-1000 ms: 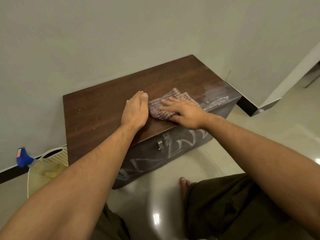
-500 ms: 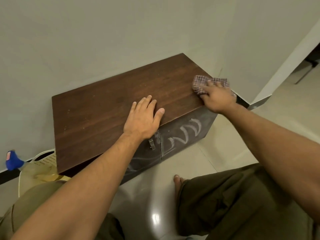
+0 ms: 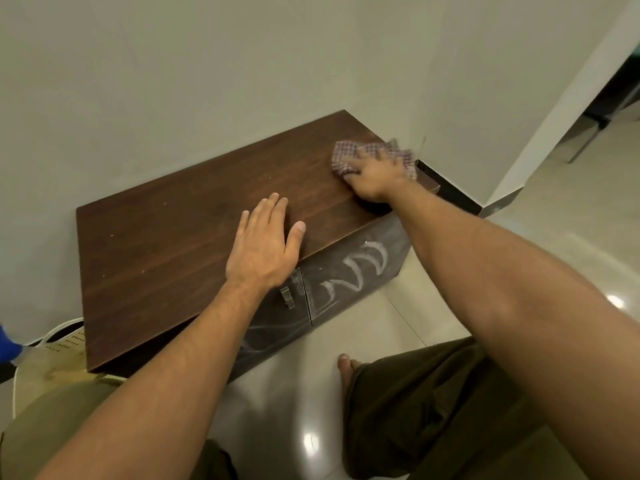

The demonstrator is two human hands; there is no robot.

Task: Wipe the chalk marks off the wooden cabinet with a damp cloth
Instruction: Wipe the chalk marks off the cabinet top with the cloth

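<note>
A low dark wooden cabinet [image 3: 166,244] stands against the wall. My right hand [image 3: 375,176] presses a checked cloth [image 3: 346,155] flat on the far right end of its top, near the corner. My left hand [image 3: 265,249] lies flat and open on the top near the front edge, holding nothing. White chalk marks [image 3: 353,271] show on the right door, and fainter smeared chalk [image 3: 266,337] shows on the left door below my left forearm.
A small metal handle [image 3: 285,296] sits between the two doors. A white perforated basket [image 3: 62,341] and a blue object [image 3: 7,342] stand at the cabinet's left. My bare foot [image 3: 346,368] rests on the glossy tiled floor. A dark skirting runs along the wall at right.
My right hand has swept the cloth from the middle of the top to the far right end. My left hand has spread flat and stayed near the front edge.
</note>
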